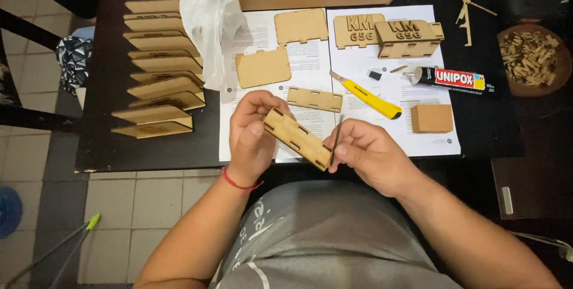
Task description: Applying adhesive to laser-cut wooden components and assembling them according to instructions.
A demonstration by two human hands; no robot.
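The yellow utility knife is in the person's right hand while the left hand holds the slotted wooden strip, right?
Not quite. The head view shows the yellow utility knife lying on the paper sheets, untouched. The right hand pinches a thin dark stick against the slotted wooden strip, which the left hand does hold.

Utility knife (367,96) on paper sheets (382,74), left of glue tube (450,78); panel stack (156,68) far left.

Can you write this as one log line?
left hand: holds slotted wooden strip | right hand: thin stick at strip's end
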